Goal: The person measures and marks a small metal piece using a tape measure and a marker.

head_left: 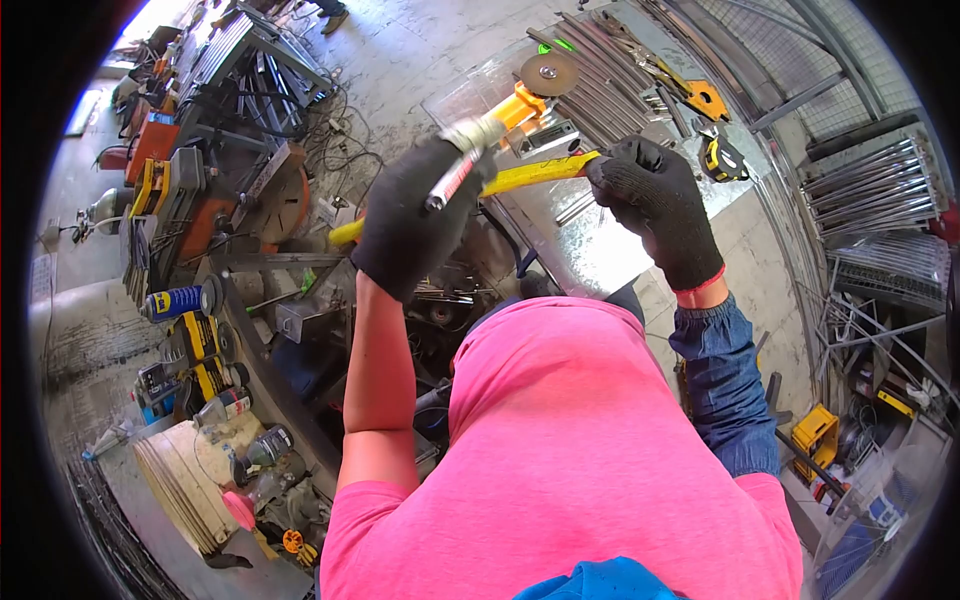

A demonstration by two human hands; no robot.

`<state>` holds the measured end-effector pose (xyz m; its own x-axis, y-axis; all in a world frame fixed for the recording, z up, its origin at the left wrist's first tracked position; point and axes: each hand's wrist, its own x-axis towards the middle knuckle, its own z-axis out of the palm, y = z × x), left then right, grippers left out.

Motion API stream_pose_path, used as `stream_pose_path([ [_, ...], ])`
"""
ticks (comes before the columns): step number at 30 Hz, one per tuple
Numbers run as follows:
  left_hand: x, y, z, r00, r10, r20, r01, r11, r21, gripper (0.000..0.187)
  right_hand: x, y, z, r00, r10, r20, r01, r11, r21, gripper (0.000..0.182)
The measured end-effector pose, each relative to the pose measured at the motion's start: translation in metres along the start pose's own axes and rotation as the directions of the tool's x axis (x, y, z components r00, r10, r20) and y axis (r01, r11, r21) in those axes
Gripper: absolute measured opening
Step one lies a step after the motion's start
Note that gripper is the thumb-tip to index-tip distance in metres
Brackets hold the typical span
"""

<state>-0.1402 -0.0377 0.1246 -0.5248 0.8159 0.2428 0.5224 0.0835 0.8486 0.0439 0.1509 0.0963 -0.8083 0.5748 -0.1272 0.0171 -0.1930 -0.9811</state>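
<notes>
My left hand (415,215), in a black glove, is closed around a white marker (455,180) and a yellow tape strip (540,174). One end of the strip sticks out beyond the wrist side. My right hand (650,195), also gloved in black, pinches the strip's other end with bent fingers. An orange angle grinder (518,108) with a brown disc (548,75) lies beyond the strip. To the right of my right hand rests a black and yellow tape measure (722,159) on the metal sheet.
Metal bars (600,95) lie on the shiny sheet (600,250) ahead. Tools and an orange machine (155,135) stand at left, above a blue spray can (172,303). At right are stacked metal tubes (865,190) and a yellow crate (816,435). Another person's foot (334,20) shows at the top.
</notes>
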Motion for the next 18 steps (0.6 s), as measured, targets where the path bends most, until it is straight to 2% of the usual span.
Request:
stream_pose_path([
  [1, -0.006, -0.008, -0.001, 0.992, -0.035, 0.12, 0.018, 0.99, 0.143, 0.031, 0.001, 0.003, -0.001, 1.0, -0.002, -0.003, 0.002, 1.0, -0.003, 0.021],
  [2, -0.011, -0.013, -0.001, 0.972, -0.133, 0.193, 0.109, 0.986, 0.129, 0.029, 0.001, 0.004, -0.002, 0.998, 0.064, -0.017, -0.063, 0.998, 0.017, 0.02],
  [3, -0.013, -0.017, 0.003, 0.972, -0.134, 0.192, 0.111, 0.986, 0.127, 0.029, 0.002, 0.007, -0.003, 0.991, 0.132, -0.027, -0.131, 0.991, 0.038, 0.019],
  [4, -0.015, -0.022, 0.007, 0.984, -0.064, 0.168, 0.053, 0.996, 0.07, 0.028, 0.002, 0.012, -0.004, 0.993, 0.117, -0.019, -0.118, 0.993, -0.019, 0.028],
  [5, -0.018, -0.025, 0.01, 0.99, 0.002, 0.138, -0.004, 1.0, 0.014, 0.026, 0.0, 0.014, -0.004, 0.992, 0.123, -0.013, -0.123, 0.992, -0.023, 0.028],
  [7, -0.023, -0.034, 0.007, 0.997, -0.017, 0.077, 0.021, 0.998, -0.062, 0.024, -0.005, 0.016, -0.004, 0.996, 0.081, -0.046, -0.082, 0.996, -0.023, 0.049],
  [8, -0.028, -0.041, -0.002, 1.0, -0.005, 0.014, 0.005, 1.0, 0.018, 0.025, -0.006, 0.021, -0.008, 0.995, 0.085, -0.056, -0.086, 0.996, -0.03, 0.049],
  [9, -0.032, -0.05, -0.011, 0.999, 0.013, -0.043, -0.009, 0.996, 0.093, 0.027, -0.009, 0.029, -0.012, 0.997, 0.034, -0.074, -0.042, 0.992, -0.116, 0.052],
  [10, -0.036, -0.059, -0.019, 0.983, 0.18, -0.03, -0.157, 0.918, 0.364, 0.028, -0.011, 0.036, -0.016, 0.996, -0.016, -0.087, -0.002, 0.979, -0.203, 0.055],
  [11, -0.04, -0.069, -0.027, 0.942, 0.335, 0.026, -0.282, 0.746, 0.603, 0.029, -0.014, 0.039, -0.019, 0.994, -0.064, -0.093, 0.035, 0.957, -0.287, 0.059],
  [12, -0.046, -0.079, -0.032, 0.941, 0.336, 0.031, -0.289, 0.754, 0.59, 0.029, -0.016, 0.038, -0.019, 0.993, -0.075, -0.094, 0.044, 0.954, -0.295, 0.06],
  [14, -0.059, -0.097, -0.039, 0.966, 0.254, -0.04, -0.181, 0.781, 0.597, 0.03, -0.019, 0.03, -0.017, 0.991, -0.084, -0.104, 0.048, 0.951, -0.304, 0.06],
  [17, -0.088, -0.145, -0.044, 0.973, 0.212, -0.09, -0.124, 0.812, 0.57, 0.033, -0.022, 0.027, -0.017, 0.99, -0.055, -0.126, 0.013, 0.949, -0.315, 0.059],
  [18, -0.097, -0.151, -0.044, 0.981, 0.162, -0.108, -0.075, 0.828, 0.556, 0.025, -0.021, 0.031, -0.018, 0.985, -0.113, -0.127, 0.065, 0.94, -0.335, 0.058],
])
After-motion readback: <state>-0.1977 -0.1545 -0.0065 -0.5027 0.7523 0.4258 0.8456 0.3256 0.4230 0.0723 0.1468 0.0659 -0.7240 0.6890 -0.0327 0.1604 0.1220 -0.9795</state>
